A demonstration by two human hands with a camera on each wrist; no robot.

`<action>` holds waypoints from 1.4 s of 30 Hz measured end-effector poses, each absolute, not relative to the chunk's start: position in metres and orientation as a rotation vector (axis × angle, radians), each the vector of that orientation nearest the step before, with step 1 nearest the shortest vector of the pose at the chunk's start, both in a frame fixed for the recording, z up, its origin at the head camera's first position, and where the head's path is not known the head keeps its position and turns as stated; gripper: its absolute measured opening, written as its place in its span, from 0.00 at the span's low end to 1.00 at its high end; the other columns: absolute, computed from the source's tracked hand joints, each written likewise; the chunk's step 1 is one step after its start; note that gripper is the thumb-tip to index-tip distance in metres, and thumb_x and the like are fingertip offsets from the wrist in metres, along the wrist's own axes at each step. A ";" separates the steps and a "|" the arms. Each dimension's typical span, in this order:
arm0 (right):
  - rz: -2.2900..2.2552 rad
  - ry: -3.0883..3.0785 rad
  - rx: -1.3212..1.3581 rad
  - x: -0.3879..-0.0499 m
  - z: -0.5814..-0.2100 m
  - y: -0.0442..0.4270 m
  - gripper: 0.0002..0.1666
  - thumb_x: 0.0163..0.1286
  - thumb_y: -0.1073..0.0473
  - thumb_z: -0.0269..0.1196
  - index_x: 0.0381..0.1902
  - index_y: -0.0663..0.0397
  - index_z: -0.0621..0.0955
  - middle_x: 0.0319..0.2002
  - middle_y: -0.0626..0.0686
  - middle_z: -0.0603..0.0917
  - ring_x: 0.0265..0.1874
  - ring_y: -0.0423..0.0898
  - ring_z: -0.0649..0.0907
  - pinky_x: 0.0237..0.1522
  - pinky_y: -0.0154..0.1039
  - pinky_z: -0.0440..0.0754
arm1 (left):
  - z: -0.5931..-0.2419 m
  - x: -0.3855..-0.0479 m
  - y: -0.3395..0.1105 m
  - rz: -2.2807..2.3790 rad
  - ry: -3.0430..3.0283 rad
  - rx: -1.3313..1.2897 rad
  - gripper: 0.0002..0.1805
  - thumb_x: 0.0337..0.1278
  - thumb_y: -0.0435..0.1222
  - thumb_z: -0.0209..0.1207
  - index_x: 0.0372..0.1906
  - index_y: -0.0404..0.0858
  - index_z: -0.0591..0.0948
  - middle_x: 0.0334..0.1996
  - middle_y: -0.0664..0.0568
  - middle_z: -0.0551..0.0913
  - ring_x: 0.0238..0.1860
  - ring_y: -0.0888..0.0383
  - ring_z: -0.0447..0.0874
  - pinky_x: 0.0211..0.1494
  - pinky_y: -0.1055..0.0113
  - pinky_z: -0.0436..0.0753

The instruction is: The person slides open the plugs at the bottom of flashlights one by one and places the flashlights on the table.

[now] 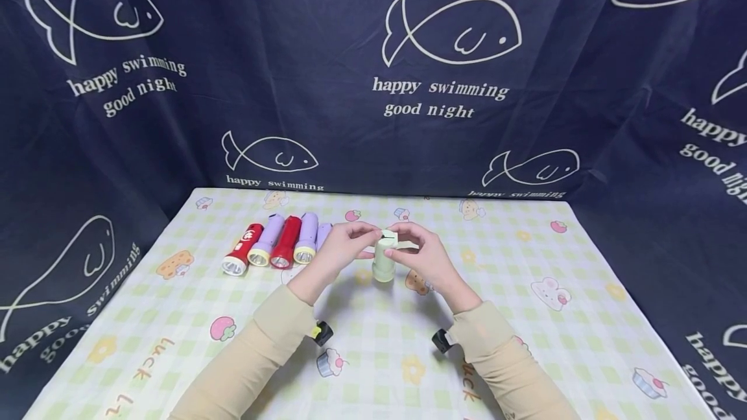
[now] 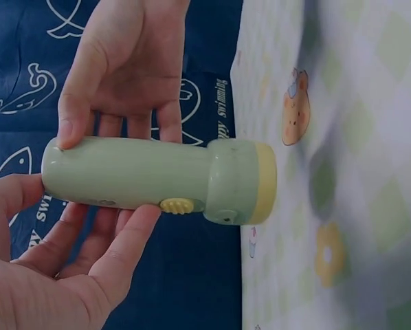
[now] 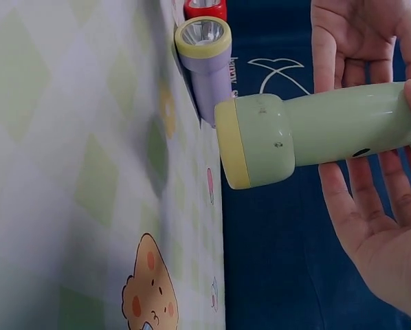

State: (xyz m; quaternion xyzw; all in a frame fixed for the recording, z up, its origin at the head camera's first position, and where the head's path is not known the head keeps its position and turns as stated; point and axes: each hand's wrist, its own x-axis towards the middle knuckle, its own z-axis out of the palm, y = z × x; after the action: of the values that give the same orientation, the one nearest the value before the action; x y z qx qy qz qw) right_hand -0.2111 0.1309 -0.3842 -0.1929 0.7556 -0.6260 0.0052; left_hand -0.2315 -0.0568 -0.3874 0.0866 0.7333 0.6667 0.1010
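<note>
A light green flashlight (image 1: 383, 264) stands upright between the two hands, its wider, yellow-rimmed head (image 2: 266, 184) facing down, just above the table. My left hand (image 1: 345, 246) holds it from the left near the tail end, and my right hand (image 1: 425, 253) grips it from the right with thumb and fingers. A yellow ridged switch (image 2: 176, 205) shows on its side in the left wrist view, close to a left fingertip. At the tail a dark slit shows between the fingers; its details are too small to tell.
Left of the hands, red and lilac flashlights lie in a row, among them a red one (image 1: 286, 242) and a lilac one (image 1: 267, 240), lenses toward the front. A checked cloth (image 1: 192, 310) covers the table, with a dark blue fish-print curtain (image 1: 350, 148) behind.
</note>
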 end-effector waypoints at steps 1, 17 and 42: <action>-1.962 2.362 -0.607 -0.211 -0.384 0.131 0.21 0.58 0.68 0.67 0.50 0.63 0.77 0.47 0.61 0.81 0.47 0.47 0.80 0.48 0.41 0.83 | -0.386 -0.231 -0.057 1.967 2.169 0.249 0.15 0.59 0.38 0.60 0.46 0.32 0.82 0.44 0.43 0.84 0.45 0.54 0.84 0.44 0.62 0.85; -2.056 2.318 -0.650 -0.225 -0.410 0.135 0.23 0.55 0.66 0.70 0.50 0.60 0.78 0.45 0.51 0.83 0.45 0.40 0.82 0.49 0.41 0.83 | -0.375 -0.228 -0.053 1.938 2.230 0.192 0.09 0.54 0.35 0.62 0.36 0.32 0.84 0.37 0.46 0.84 0.38 0.59 0.83 0.41 0.61 0.86; -2.043 2.327 -0.599 -0.225 -0.408 0.136 0.23 0.54 0.63 0.71 0.49 0.59 0.80 0.46 0.59 0.83 0.46 0.42 0.82 0.50 0.40 0.82 | -0.374 -0.228 -0.047 1.925 2.247 0.186 0.07 0.54 0.33 0.60 0.33 0.31 0.82 0.35 0.46 0.83 0.36 0.60 0.81 0.41 0.60 0.86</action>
State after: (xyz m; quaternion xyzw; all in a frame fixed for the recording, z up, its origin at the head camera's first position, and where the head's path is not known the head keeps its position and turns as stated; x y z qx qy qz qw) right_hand -0.2249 0.1364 -0.4082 -0.1898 0.7377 -0.6478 -0.0063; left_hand -0.2283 -0.0475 -0.3739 0.0624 0.7550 0.6467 0.0886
